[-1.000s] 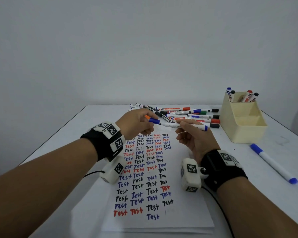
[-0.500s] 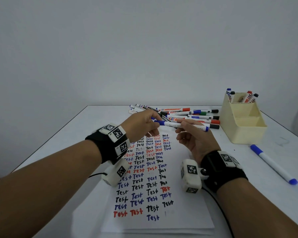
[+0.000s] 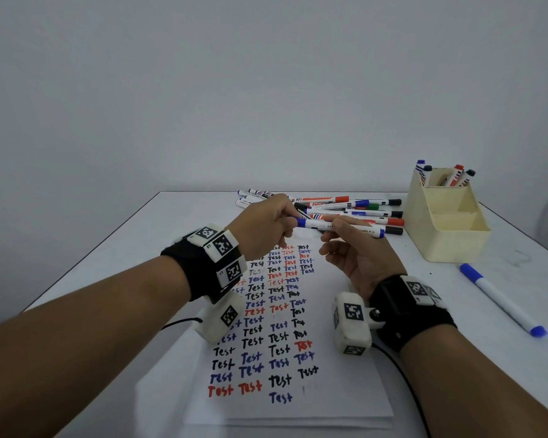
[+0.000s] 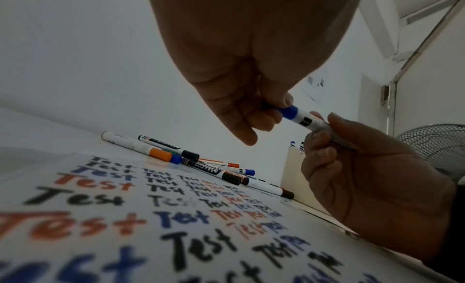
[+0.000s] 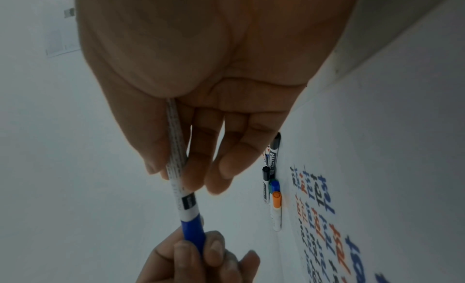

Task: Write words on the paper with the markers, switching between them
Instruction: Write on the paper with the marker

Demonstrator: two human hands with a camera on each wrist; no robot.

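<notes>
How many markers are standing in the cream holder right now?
4 show above the rim of the cream holder, all in its back compartment: a blue-capped and a black-capped at the left, a red-capped and a black-capped at the right. Shorter ones may be hidden.

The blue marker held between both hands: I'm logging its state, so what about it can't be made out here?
- Blue marker cap end: left hand fingers curl round it in every view.
- Cap seated or loosened: its seam shows, but nothing settles it.
- Barrel print: too small in head view, blurred in the right wrist view.
</notes>
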